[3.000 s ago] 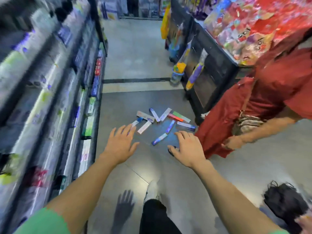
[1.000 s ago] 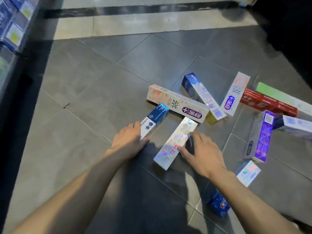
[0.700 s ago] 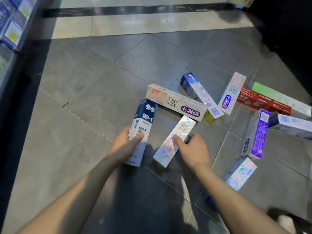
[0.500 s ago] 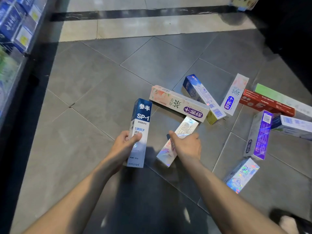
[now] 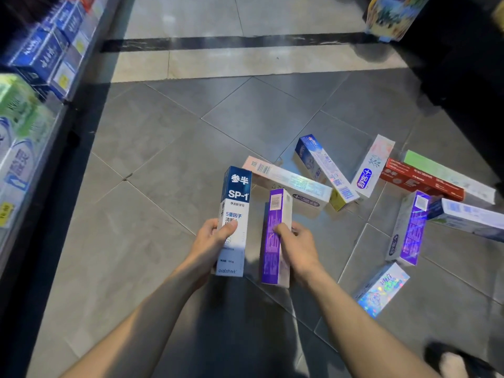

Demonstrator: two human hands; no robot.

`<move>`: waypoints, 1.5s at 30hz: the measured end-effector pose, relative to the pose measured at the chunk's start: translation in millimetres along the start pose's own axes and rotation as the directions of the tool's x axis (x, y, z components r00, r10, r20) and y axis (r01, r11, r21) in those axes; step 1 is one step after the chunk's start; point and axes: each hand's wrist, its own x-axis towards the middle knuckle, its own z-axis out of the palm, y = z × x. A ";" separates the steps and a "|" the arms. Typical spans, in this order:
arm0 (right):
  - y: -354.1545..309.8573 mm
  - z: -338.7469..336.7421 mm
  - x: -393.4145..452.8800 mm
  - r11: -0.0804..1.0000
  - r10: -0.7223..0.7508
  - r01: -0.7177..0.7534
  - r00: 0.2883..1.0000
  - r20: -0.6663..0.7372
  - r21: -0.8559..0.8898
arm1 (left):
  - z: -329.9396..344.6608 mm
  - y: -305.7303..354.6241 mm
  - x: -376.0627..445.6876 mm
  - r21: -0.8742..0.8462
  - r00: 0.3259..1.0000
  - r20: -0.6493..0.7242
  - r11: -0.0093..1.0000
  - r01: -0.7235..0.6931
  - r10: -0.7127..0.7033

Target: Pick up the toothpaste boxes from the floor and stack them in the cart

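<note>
Two toothpaste boxes are held clear of the floor (image 5: 169, 148), one in each of the hands. The blue and white box (image 5: 235, 211) is gripped by the left hand (image 5: 211, 241), thumb across its front face and fingers curled behind; the purple box (image 5: 275, 236) is pinched by the right hand (image 5: 298, 245) round its middle. Both are held side by side, close together but apart, with their long axes pointing away from the person.

The remaining boxes are left on the floor ahead and to the right. The pale box with the barcode (image 5: 289, 182) lies just beyond the held pair, its long axis slanting down to the right, and is about equally near to either hand. The blue and yellow box (image 5: 324, 170) lies just beside it, their near ends close or touching. Further right are found the white box (image 5: 372, 166), the red box (image 5: 420, 178) alongside the green box (image 5: 447, 173), a second purple box (image 5: 409, 227) and the holographic box (image 5: 381, 289); all of these are nearer the right hand.

No cart is seen in this view, so the direction in which the held boxes must be carried cannot be told. Open floor is available to the left, bounded by the shelf (image 5: 35, 85) of stocked goods. A dark display stand (image 5: 463, 64) closes the far right, and a shoe (image 5: 458, 361) is seen at the lower right corner.
</note>
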 end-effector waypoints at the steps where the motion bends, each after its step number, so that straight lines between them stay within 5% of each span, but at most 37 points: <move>1: -7.8 -4.2 -5.5 0.992 0.000 -0.002 1.000 0.021 0.125 | 1.9 5.9 -3.5 -0.027 1.000 -0.005 1.000 -0.006 0.006; 4: -43.2 -20.5 -22.3 0.892 0.062 -0.114 0.989 0.132 0.438 | 6.4 38.2 -21.8 -0.054 1.000 0.022 0.998 -0.015 0.017; 7: -93.4 -38.0 -52.8 0.793 0.068 -0.218 0.960 0.273 0.569 | 12.4 90.4 -51.9 -0.071 0.997 0.062 0.997 -0.040 0.044; 16: -299.3 -91.4 -204.7 0.884 -0.233 0.131 0.956 0.180 0.449 | 43.4 322.1 -217.4 -0.158 0.987 0.114 0.983 -0.093 0.112; 28: -576.4 -193.9 -472.6 0.873 -0.324 0.251 0.939 0.113 0.418 | 69.4 623.1 -489.2 -0.228 0.987 0.074 0.966 -0.125 0.145; 37: -638.4 -242.8 -611.5 0.785 -0.391 0.393 0.914 -0.110 0.479 | 93.5 696.1 -596.0 -0.128 0.912 0.313 0.964 -0.235 0.264; 45: -596.1 -281.2 -734.4 0.640 -0.224 0.523 0.828 -0.514 0.563 | 143.6 686.7 -673.7 -0.033 0.671 0.702 0.952 -0.306 0.240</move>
